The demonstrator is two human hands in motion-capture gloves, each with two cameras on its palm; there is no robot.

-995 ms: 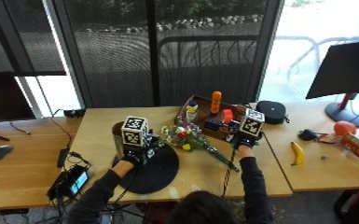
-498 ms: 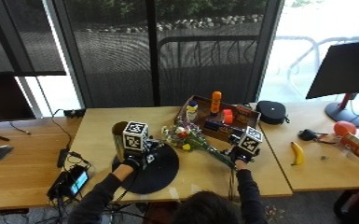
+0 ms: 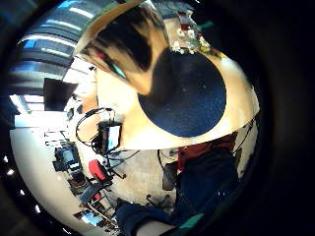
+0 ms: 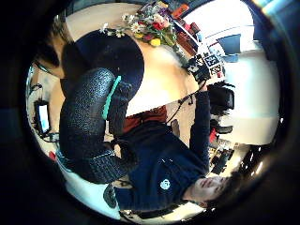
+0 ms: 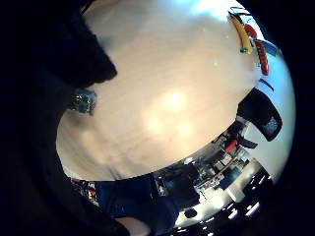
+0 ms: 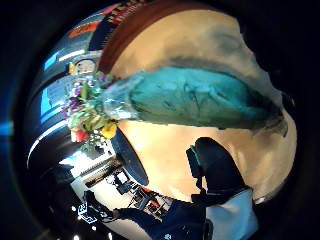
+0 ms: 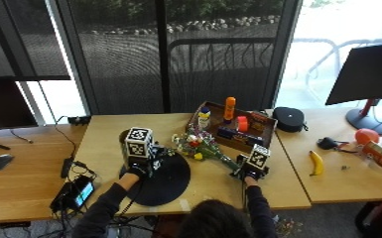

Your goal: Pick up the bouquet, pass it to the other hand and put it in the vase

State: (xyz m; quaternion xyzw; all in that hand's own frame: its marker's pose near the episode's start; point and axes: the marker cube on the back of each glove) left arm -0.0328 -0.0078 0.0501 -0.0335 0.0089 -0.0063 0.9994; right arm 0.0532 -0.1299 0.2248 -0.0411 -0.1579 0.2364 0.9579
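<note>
Right hand (image 7: 250,171) grip now lower at bouquet (image 7: 204,148) stem, closure unclear; left hand (image 7: 139,168) unmoved.

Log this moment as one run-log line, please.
stage: reaching | wrapped mixed-flower bouquet: lying on wooden table | right hand: at stem end, grip not visible | left hand: over round black mat

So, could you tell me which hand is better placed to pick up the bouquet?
The right hand: it sits at the stem end of the bouquet, while the left hand is over the black mat.
</note>
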